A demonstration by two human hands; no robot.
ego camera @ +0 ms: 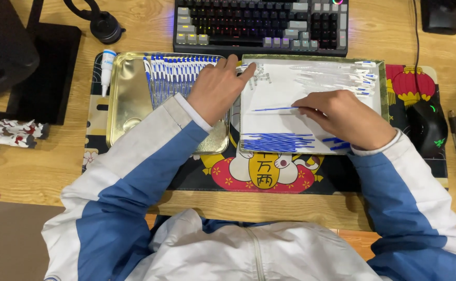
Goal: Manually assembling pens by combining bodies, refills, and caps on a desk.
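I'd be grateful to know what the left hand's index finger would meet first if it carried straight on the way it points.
Most likely the small heap of clear parts on the white-lined tray: the left hand points up and to the right, fingertip right beside that heap, though depth is hard to judge.

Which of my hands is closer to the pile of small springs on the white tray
Left. The left hand has its fingertips right at the springs. The right hand is lower and to the right, holding a blue refill.

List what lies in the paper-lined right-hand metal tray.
Loose blue refills, clear pen barrels, small springs; right hand pinches one blue refill, covering more beneath.
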